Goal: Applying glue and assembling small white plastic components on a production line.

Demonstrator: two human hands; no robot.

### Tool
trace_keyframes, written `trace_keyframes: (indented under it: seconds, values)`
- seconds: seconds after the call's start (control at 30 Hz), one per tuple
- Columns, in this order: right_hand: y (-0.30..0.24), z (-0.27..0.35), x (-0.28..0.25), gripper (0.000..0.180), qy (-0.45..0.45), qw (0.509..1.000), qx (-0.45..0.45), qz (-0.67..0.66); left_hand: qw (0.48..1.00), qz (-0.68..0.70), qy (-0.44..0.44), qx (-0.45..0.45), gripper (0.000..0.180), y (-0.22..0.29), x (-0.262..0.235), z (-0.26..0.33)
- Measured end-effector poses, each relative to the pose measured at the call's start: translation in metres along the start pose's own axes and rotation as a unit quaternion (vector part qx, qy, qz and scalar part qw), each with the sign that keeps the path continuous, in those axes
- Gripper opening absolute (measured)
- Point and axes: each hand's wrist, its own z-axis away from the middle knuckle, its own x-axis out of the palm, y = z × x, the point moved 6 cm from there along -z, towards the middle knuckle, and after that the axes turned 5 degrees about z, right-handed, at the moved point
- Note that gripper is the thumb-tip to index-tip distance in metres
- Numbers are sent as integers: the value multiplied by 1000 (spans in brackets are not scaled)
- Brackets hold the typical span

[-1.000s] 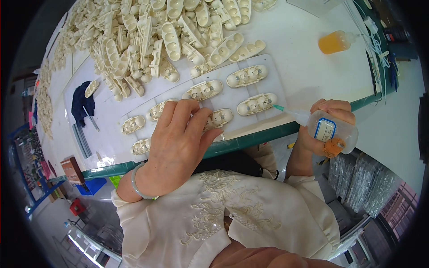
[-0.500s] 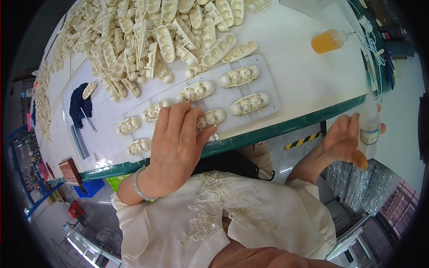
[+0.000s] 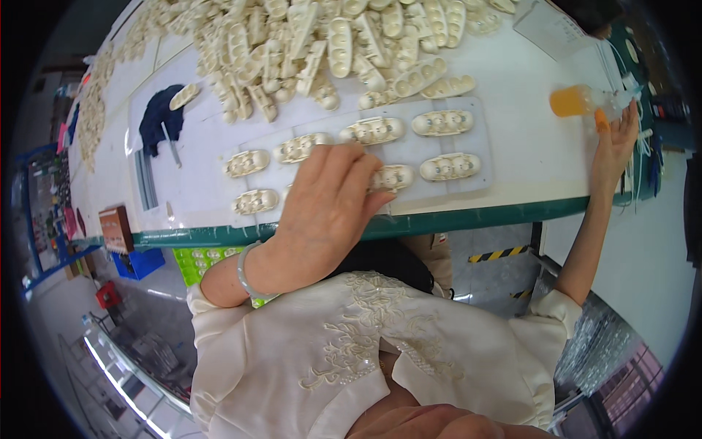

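My left hand [image 3: 329, 201] lies flat, fingers spread, on a clear plastic sheet [image 3: 482, 150] at the table's front edge. It covers some of the cream oval moulded parts [image 3: 442, 123] laid in rows on that sheet, and its fingertips touch one part [image 3: 395, 177]. My right hand [image 3: 613, 143] is stretched far to the right. Its fingertips are on a clear squeeze bottle [image 3: 620, 96] at its orange cap [image 3: 601, 121]. That bottle sits beside a bottle of orange liquid [image 3: 574, 100].
A big heap of the same cream parts [image 3: 329, 36] fills the back of the white table [image 3: 526, 157]. A dark blue cloth [image 3: 157, 117] with a tool lies at the left. The table has a green front edge [image 3: 468, 219]. A blue bin [image 3: 139, 262] and a yellow-black floor stripe [image 3: 497, 254] lie below.
My right hand has swung from below the table edge up and to the far right, carrying the clear bottle beside the orange one. My left hand stays on the sheet.
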Motion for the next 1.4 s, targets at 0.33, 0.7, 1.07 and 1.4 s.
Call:
trace_keyframes:
  seconds: [0.33,0.7,1.07,1.4]
  values:
    - [22,4,12,61,-110,993,44,6,999,-17,34,3,47,-5,-10,9]
    - [-6,71,-71,56,28,990,-19,140,894,-142,299,-301,35,-176,-149,123]
    - [-195,108,44,35,-242,941,-226,73,880,202,323,-282,27,-229,-165,127]
    - [-239,200,165,37,-663,729,47,-163,965,251,29,64,18,-30,-70,87]
